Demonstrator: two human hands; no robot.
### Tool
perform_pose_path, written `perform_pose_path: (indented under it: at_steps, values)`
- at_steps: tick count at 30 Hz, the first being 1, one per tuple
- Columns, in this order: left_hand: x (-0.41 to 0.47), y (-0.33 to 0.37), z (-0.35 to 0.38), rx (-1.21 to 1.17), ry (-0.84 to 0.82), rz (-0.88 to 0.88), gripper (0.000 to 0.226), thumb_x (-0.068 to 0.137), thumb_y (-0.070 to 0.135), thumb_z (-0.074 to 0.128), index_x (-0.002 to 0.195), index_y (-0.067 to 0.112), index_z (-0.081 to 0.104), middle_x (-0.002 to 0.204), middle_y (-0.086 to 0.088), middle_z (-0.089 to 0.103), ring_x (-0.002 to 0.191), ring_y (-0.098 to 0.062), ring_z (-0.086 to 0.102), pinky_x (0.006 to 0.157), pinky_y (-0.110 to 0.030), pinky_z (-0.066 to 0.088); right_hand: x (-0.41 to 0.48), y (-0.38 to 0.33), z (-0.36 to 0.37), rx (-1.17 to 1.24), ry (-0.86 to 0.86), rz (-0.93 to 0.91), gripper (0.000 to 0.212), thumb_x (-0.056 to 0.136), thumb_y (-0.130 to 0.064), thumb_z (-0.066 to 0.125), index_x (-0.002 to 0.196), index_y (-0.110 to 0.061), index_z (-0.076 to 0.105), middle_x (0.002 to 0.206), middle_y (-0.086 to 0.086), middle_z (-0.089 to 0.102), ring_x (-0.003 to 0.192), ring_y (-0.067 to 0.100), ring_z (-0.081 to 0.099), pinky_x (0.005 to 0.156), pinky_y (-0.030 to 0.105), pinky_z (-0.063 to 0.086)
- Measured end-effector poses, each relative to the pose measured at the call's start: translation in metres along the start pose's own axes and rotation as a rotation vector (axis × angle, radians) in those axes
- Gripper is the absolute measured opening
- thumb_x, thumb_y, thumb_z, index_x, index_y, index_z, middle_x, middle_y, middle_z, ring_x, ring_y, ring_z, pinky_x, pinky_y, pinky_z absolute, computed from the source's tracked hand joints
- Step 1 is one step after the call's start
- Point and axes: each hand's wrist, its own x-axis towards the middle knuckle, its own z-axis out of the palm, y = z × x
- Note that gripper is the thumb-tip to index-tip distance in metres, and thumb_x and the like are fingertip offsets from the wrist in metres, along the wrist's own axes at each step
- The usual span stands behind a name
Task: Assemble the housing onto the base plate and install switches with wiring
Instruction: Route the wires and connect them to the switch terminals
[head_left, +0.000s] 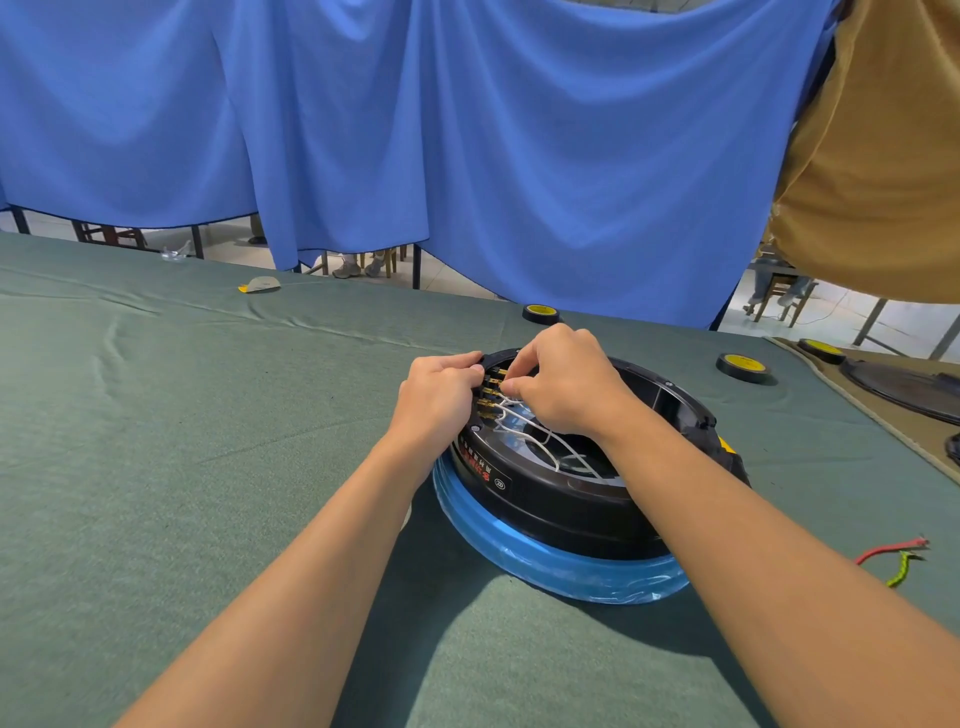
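Observation:
A round black housing (550, 499) sits on a base plate wrapped in blue film (561, 566) on the green cloth. At its far left rim stands a row of brass switch terminals (489, 400) with white wires (530, 431) running from them across the open middle. My left hand (441, 395) grips the housing's outer rim beside the terminals, fingers curled over the edge. My right hand (561, 384) reaches from the right and pinches a wire end at the upper terminals. What the fingertips hold is mostly hidden.
Three black tape rolls with yellow cores lie beyond the housing (540, 313) (744, 367) (821, 351). Red and green wire ends (896, 556) lie at the right. A dark round part (909, 387) sits on a tan mat at far right. A blue curtain (467, 145) hangs behind the table.

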Motion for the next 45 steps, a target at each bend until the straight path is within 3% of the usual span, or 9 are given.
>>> perform_pose_path:
  at_steps: [24,37,42,45]
  values:
    - [0.0,0.001,0.001,0.003,0.003,0.004,0.032,0.098,0.015,0.051,0.128,0.016,0.063,0.125,-0.01,0.064,0.109,-0.026,0.061,0.097,-0.045,0.05,-0.002,-0.004,0.0,-0.006,-0.004,0.028,0.018,0.092,-0.025,0.065,0.102,-0.013,0.073,0.106,0.006,0.066,0.108,0.025,0.055,0.091,0.047,0.05]
    - [0.001,-0.001,0.0,0.013,-0.005,0.002,0.033,0.096,0.016,0.052,0.127,0.018,0.063,0.123,-0.01,0.065,0.111,-0.028,0.061,0.1,-0.046,0.048,-0.001,-0.012,0.002,0.054,0.005,-0.022,0.017,0.092,-0.019,0.066,0.101,-0.009,0.074,0.102,0.007,0.067,0.094,0.02,0.059,0.077,0.032,0.05]
    - [0.002,-0.002,0.0,0.002,0.002,0.001,0.033,0.097,0.015,0.051,0.127,0.017,0.063,0.12,-0.009,0.066,0.104,-0.025,0.063,0.096,-0.045,0.051,-0.002,-0.005,-0.001,0.04,0.009,0.01,0.015,0.091,-0.013,0.063,0.097,-0.012,0.076,0.101,0.006,0.069,0.1,0.022,0.058,0.084,0.04,0.053]
    - [0.002,-0.002,0.0,0.003,0.004,0.002,0.033,0.097,0.016,0.051,0.128,0.017,0.063,0.119,-0.01,0.066,0.104,-0.026,0.063,0.096,-0.045,0.051,-0.001,-0.005,0.0,0.031,0.016,0.005,0.015,0.092,-0.013,0.062,0.098,-0.012,0.076,0.104,0.006,0.067,0.11,0.023,0.051,0.085,0.038,0.05]
